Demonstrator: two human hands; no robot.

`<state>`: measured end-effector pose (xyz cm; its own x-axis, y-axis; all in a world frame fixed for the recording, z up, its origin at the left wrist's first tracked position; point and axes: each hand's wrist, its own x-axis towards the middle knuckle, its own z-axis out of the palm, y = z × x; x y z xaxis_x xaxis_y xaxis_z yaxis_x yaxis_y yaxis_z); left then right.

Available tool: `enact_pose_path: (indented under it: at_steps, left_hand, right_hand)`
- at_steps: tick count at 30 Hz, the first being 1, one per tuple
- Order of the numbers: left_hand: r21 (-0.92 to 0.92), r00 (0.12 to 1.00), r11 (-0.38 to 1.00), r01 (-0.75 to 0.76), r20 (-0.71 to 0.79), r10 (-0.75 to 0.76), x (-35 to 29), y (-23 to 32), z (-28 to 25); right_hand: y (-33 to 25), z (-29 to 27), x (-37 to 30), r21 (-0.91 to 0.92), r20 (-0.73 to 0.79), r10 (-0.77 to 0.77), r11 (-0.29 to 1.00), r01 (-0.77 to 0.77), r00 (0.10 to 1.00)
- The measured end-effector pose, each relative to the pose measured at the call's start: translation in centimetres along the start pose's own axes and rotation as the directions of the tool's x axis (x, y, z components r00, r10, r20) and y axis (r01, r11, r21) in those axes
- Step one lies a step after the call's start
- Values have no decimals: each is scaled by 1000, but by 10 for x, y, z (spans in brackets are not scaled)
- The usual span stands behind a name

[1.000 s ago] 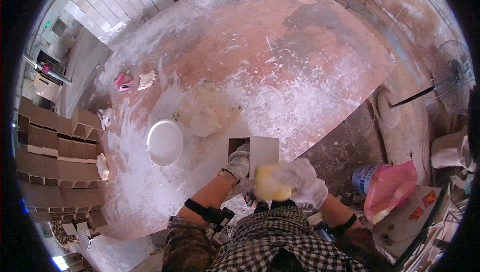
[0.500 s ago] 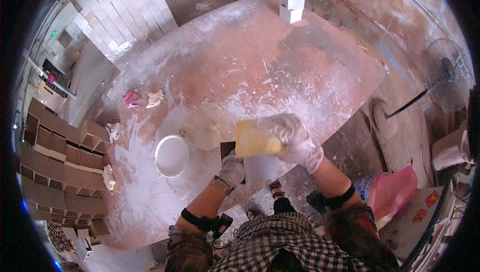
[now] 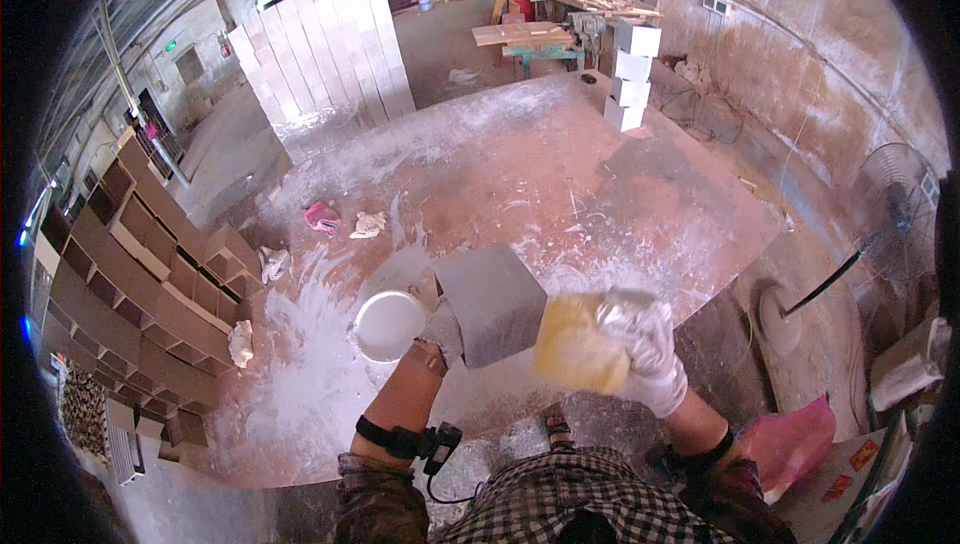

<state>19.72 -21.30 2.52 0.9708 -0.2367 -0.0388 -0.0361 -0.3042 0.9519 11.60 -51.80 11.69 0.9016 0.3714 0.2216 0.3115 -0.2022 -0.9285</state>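
My left hand [image 3: 444, 334], in a grey knitted glove, grips the left side of a grey box [image 3: 493, 294], which is held tilted above the table. Its fingers are partly hidden by the box. In a whitish, smeared glove, my right hand [image 3: 645, 349] is closed on a yellow sponge [image 3: 575, 346], just right of the box's lower right edge. Whether sponge and box touch, I cannot tell. A round white basin [image 3: 388, 327] of white liquid stands beside my left hand.
White smears mark the reddish table [image 3: 470, 169]. Pink cloth [image 3: 322, 217] and pale cloth [image 3: 368, 225] lie on it. Brown open boxes [image 3: 150, 274] are stacked left; white boxes [image 3: 631, 79] stand at the far corner. A fan [image 3: 893, 206] stands right, a pink sack [image 3: 795, 444] lower right.
The box has turned, now showing broad grey faces. My right hand has moved the sponge right and down, away from over the box. The view has tilted up, showing more of the room.
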Motion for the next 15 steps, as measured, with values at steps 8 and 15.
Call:
enact_pose_path:
  at_steps: [8,15]
  left_hand:
    - [35,986,997,-73,154,66,-3,42,13]
    - [-249,957,965,-85,247,148,-15,76,17]
  right_hand:
    - [-74,28,57,-861,302,-792,14,509,532]
    - [-76,53,21,-882,255,-791,45,469,556]
